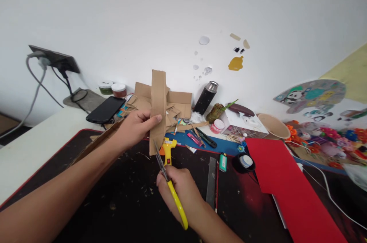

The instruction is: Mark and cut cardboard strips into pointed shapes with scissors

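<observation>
While the cardboard strip [158,101] is pinched upright above the dark mat [126,204] between the left hand's [140,126] thumb and fingers, apparently for steadiness, the yellow-handled scissors [171,187] are gripped in the right hand [185,185], blades at its lower end.

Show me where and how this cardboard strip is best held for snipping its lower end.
Probably pinched near mid-length from its left edge, as the left hand does: the cardboard strip is flat, narrow and upright, and the scissors are at its lower end.
</observation>
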{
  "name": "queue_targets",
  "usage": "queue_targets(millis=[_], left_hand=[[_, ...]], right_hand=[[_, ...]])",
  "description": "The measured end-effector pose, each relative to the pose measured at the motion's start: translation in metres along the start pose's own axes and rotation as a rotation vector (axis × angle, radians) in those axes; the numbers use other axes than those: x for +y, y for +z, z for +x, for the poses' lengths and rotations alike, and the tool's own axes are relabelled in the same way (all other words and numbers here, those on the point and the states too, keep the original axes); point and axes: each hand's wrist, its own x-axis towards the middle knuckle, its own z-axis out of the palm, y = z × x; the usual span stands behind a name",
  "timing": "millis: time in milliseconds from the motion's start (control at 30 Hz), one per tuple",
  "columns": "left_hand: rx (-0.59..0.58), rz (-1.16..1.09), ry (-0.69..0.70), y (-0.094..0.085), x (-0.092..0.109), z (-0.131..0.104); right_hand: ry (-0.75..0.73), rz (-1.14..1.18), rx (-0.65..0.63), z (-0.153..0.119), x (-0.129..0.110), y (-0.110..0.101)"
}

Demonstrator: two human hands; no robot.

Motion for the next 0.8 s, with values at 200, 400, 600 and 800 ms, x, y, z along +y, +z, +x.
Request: queue_targets(millis=[200, 400, 600, 800], left_hand=[[-0.001, 0.024, 0.010, -0.001, 0.002, -0.001], [-0.032, 0.046, 0.024, -0.003, 0.008, -0.004], [-0.027, 0.044, 0.014, 0.000, 0.013, -0.006], [-0.004, -0.027, -0.033, 0.004, 0.009, -0.005]], right_hand=[[-0.103, 0.082, -0.043, -0.001, 0.010, -0.004], [-0.137, 0.094, -0.070, -0.002, 0.011, -0.008], [-0.074, 0.181, -0.139, -0.002, 0.013, -0.010], [-0.054, 0.192, -0.110, -0.002, 0.015, -0.006]])
